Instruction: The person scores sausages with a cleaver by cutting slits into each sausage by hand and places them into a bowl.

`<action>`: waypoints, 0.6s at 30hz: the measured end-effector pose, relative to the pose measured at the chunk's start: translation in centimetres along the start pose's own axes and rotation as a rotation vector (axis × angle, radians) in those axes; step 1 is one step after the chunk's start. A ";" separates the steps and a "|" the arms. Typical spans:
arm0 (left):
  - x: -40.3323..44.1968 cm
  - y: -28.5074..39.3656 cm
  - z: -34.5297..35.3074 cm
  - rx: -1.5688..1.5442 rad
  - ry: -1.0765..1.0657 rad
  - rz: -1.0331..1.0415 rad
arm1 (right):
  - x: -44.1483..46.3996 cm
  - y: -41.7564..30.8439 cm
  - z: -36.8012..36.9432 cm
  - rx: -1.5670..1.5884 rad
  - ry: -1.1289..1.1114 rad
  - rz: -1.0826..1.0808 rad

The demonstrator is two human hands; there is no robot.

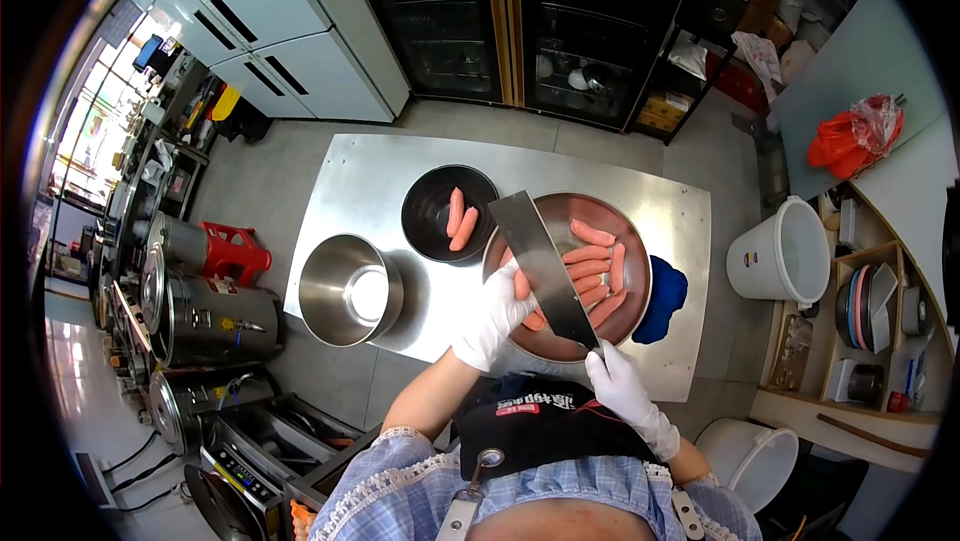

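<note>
In a white glove, my right hand [617, 387] is closed on the handle of a wide cleaver [540, 266]. The blade slants up and left across a reddish-brown pan [643, 286] that holds several pink sausages [617, 268]. My left hand [503, 313], also gloved, is closed round a sausage [521, 285] at the pan's left side, close to the blade. Two sausages [463, 229] lie in a black bowl [420, 203] behind and left of the pan.
An empty steel pot [393, 291] stands at the left of the steel table [360, 166]. A blue cloth [662, 301] lies right of the pan. White buckets [765, 266] stand on the floor at right, beside a wooden shelf [835, 286]; big steel pots [225, 316] are at left.
</note>
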State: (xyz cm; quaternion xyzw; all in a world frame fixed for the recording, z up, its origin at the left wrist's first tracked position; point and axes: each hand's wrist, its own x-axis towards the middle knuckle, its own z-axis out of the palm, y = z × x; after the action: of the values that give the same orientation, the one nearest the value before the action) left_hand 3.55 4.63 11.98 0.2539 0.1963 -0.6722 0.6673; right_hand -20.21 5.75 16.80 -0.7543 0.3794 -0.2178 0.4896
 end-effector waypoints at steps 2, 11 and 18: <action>0.0 -0.2 -0.2 0.002 -0.040 0.000 | 0.1 0.3 0.1 -0.020 -0.018 0.032; 0.1 -0.6 0.3 0.331 -0.103 0.093 | 0.3 0.6 0.1 0.083 -0.017 0.130; 6.1 9.6 -3.4 0.600 0.168 0.904 | 0.1 -0.5 -1.1 0.228 0.125 0.159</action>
State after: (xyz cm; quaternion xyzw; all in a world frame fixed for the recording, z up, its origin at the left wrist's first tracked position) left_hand 13.51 1.49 6.29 0.5448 -0.0800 -0.3223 0.7700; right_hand -20.76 5.20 17.73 -0.6462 0.4404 -0.2668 0.5633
